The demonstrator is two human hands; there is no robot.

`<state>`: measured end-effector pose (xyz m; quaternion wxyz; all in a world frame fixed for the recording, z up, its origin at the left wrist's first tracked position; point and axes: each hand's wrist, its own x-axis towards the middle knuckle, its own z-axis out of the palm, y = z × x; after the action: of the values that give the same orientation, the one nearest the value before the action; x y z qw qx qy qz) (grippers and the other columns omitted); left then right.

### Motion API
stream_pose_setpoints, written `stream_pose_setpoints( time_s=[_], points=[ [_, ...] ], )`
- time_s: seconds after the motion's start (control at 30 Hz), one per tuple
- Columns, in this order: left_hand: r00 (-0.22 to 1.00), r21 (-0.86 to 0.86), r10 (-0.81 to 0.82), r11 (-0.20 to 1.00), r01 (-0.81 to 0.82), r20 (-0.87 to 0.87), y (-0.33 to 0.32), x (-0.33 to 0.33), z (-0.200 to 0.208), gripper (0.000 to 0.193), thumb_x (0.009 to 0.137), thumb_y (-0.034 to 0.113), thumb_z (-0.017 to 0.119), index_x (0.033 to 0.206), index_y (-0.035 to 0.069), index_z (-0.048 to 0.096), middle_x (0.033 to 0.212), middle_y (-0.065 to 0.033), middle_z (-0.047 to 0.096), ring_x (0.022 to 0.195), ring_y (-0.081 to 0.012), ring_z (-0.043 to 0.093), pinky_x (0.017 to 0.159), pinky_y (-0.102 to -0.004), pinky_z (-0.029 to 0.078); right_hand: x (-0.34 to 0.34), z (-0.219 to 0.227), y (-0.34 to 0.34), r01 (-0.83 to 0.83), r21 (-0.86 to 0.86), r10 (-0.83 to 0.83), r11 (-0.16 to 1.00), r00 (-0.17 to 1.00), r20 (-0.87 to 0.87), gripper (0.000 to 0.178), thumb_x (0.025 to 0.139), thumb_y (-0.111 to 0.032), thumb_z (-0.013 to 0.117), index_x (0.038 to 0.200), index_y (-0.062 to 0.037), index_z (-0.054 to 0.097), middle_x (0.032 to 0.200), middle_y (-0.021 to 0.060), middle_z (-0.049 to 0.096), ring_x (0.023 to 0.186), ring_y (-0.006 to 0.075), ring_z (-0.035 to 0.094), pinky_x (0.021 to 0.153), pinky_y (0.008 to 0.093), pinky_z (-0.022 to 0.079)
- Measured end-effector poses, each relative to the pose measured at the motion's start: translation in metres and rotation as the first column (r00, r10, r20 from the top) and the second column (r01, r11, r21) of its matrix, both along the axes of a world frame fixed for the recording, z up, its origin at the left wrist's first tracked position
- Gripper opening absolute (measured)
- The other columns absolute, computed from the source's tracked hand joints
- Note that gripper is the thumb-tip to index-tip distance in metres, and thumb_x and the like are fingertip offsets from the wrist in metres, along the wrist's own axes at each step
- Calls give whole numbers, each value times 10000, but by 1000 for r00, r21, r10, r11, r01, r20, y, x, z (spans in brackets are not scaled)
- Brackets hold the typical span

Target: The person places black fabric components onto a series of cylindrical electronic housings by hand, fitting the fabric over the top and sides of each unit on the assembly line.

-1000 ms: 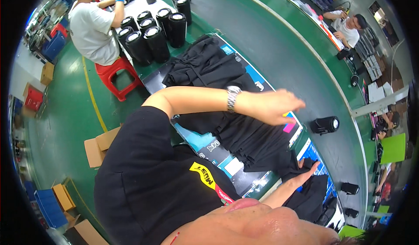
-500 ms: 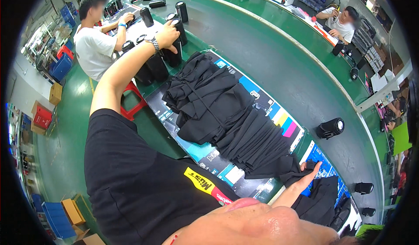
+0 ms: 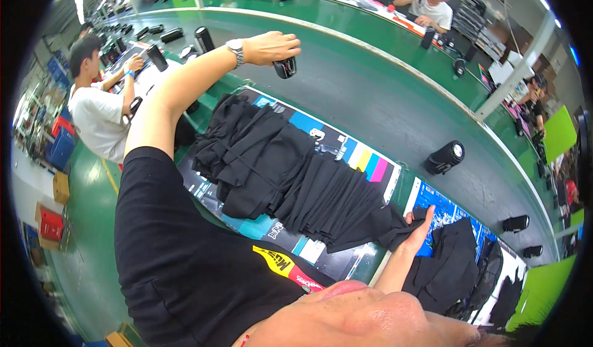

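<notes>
Over the edge of the belt, my left hand (image 3: 270,47) grips a short black cylindrical speaker (image 3: 285,68) from above. Its upper part is hidden under my fingers. My right hand (image 3: 415,231) is closed on the end of a black cloth pouch (image 3: 393,224), with the thumb stretched out along it. This pouch lies against a fanned row of black cloth pouches (image 3: 330,195). A looser pile of black pouches (image 3: 247,155) lies to the left of the row. Another black cloth heap (image 3: 454,257) is beside my right wrist.
A dark conveyor belt (image 3: 364,78) curves beyond the table, carrying a black speaker (image 3: 445,157) and others farther right. Printed cardboard (image 3: 380,161) lies under the pouches. A co-worker in white (image 3: 102,109) sits at the left near several speakers; another (image 3: 435,7) works across the belt.
My left hand has moved right from the standing speakers, now carrying one over toward the belt. My right hand keeps hold of the cloth pouch. The whole view has shifted.
</notes>
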<state>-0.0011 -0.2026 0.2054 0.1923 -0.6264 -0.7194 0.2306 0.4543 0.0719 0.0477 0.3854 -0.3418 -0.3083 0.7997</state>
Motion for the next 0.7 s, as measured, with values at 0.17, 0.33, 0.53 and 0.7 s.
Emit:
stream_pose_setpoints(
  time_s=[0.17, 0.33, 0.53, 0.7],
  points=[
    [937, -25, -349, 937, 348, -30, 87, -10, -27, 411, 767, 37, 602, 1161, 72, 490, 1186, -112, 468, 1114, -244, 492, 894, -353, 460, -2, 3, -2, 8, -30, -7, 1000, 1000, 22, 401, 911, -447, 565, 678, -137, 461, 533, 9, 424, 454, 116, 399, 436, 254, 310],
    [857, 86, -516, 854, 514, 2, 143, 1, -59, 404, 760, 18, 578, 1151, 71, 490, 1295, -156, 430, 1256, -271, 414, 1063, -394, 357, 1, -4, 3, -29, -85, 31, 996, 999, 26, 417, 888, -478, 580, 672, -148, 445, 535, 12, 407, 456, 112, 375, 437, 246, 298],
    [874, 126, -485, 870, 478, 36, 153, 15, -73, 490, 718, -39, 594, 1185, 51, 481, 1365, -176, 381, 1325, -288, 336, 1143, -407, 255, 1, -2, 6, -30, -132, 27, 991, 999, -21, 381, 867, -491, 601, 730, -147, 514, 553, 1, 416, 458, 102, 364, 448, 243, 305],
    [940, 219, -317, 933, 285, 126, 135, 18, -88, 736, 698, -121, 561, 1372, 118, 387, 1431, -165, 295, 1374, -310, 246, 1163, -428, 201, 4, 9, 7, 39, -127, -49, 991, 996, -80, 322, 875, -411, 606, 868, -89, 598, 688, 30, 553, 597, 133, 502, 534, 259, 405]
  ],
)
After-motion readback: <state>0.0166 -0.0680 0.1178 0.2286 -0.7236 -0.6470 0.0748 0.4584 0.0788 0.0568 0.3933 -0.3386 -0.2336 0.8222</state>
